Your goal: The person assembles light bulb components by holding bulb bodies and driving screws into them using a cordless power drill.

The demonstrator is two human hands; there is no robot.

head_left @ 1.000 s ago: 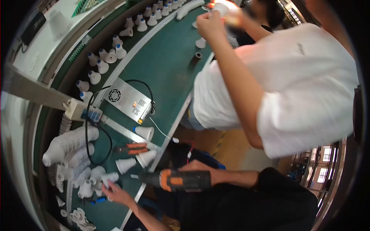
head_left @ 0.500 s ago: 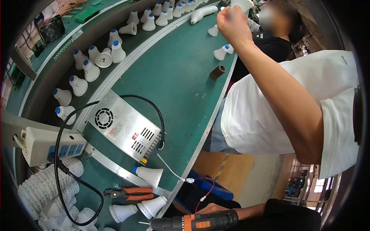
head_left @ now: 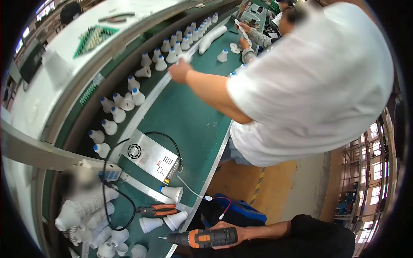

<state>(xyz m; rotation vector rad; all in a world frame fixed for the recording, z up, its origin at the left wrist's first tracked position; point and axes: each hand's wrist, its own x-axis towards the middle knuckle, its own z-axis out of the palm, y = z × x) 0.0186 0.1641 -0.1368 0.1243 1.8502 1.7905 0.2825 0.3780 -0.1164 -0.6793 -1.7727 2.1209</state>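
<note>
My right hand (head_left: 234, 234) is wrapped round an orange and black power drill (head_left: 204, 238) at the bottom centre, its thin bit pointing left. Just beyond the bit, two white cone-shaped housings (head_left: 175, 220) lie on the green bench (head_left: 189, 101). Near them are orange-handled pliers (head_left: 157, 210) and a blue-tipped white housing (head_left: 172, 193). A metal power supply (head_left: 150, 157) with cables sits farther up the bench. My left hand is out of view.
A co-worker in a white shirt (head_left: 309, 86) leans over the bench, one hand above the row of white housings (head_left: 160, 63). Stacked white parts (head_left: 86, 210) lie beside a power strip (head_left: 109, 171) at lower left. A blue container (head_left: 241, 210) is below the bench edge.
The view has swung about, and my left hand, seen at the white parts a second ago, is gone from view. The co-worker's arm has moved to the housing row. My right hand still grips the drill.
</note>
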